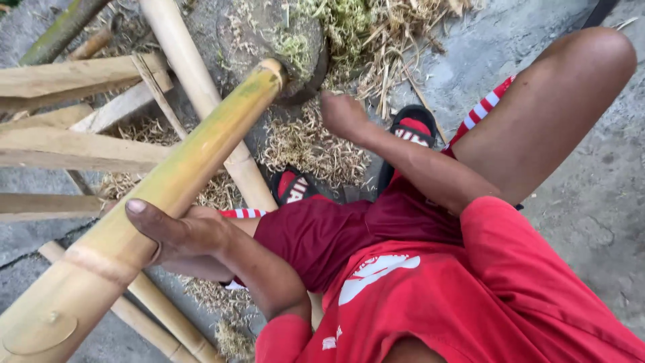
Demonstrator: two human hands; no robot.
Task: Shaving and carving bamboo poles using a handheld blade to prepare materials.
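Now | bamboo pole (168, 181) slants lower-left to upper-right | left hand (176, 236) grip wrapped on it | right hand (342, 115) grip unclear

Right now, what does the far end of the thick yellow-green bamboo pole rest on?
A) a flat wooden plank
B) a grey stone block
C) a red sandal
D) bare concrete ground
B: the thick yellow-green bamboo pole, gripped by the left hand, has its far tip propped against the grey stone block.
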